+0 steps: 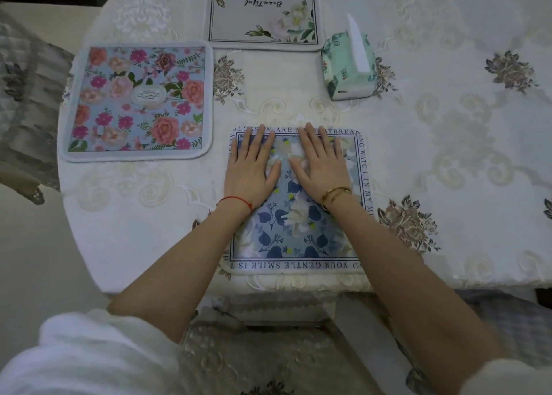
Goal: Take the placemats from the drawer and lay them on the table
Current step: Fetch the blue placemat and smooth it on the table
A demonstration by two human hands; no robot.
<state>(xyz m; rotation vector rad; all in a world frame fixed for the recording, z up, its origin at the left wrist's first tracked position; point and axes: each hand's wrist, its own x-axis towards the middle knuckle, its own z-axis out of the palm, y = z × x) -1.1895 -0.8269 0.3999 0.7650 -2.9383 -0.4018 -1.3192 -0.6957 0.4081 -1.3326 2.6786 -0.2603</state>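
Three placemats on table; left hand, right hand flat, fingers straight, pressing nearest mat; one tissue pack.

A round table wears a cream embroidered cloth with brown flower motifs. A pale floor shows at left. 1 chair stands at left, another below, tucked under the edge.

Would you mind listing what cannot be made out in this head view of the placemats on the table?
- Grey placemat: far end cut off by the top edge.
- Blue placemat: border text partly covered by the left hand, right hand and forearms.
- Tissue pack: label print too small to read.
- Drawer: nowhere in view.
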